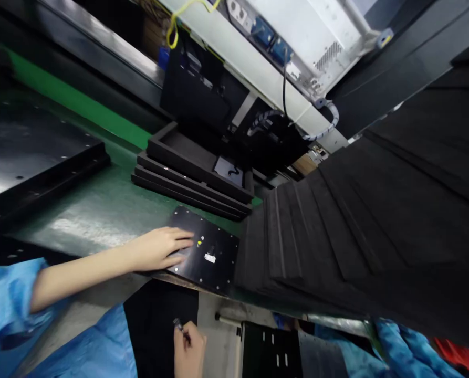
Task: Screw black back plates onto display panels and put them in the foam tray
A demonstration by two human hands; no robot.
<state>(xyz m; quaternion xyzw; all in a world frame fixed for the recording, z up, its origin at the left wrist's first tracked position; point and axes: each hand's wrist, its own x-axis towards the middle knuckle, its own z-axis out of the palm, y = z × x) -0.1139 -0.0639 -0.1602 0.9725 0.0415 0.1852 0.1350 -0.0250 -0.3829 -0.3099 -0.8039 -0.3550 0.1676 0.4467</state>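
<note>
My left hand (159,250) lies flat with fingers spread on the left end of a black rectangular panel (222,268). Small holes or screws run along the panel's edges, and a white label and a yellow mark show on its face. Lower down, in front of the bench edge, my right hand (190,347) is closed around a small dark cylindrical thing (178,324). Its upper end sticks out past the thumb; its exact kind I cannot make out.
Dark foam trays (195,181) are stacked behind the panel on the green bench (100,210). Many black foam sheets (316,226) lean at right. A large black plate (41,142) lies at left. Above runs a white rail (250,79) with blue sockets. Blue sleeves of another person (407,352) show at lower right.
</note>
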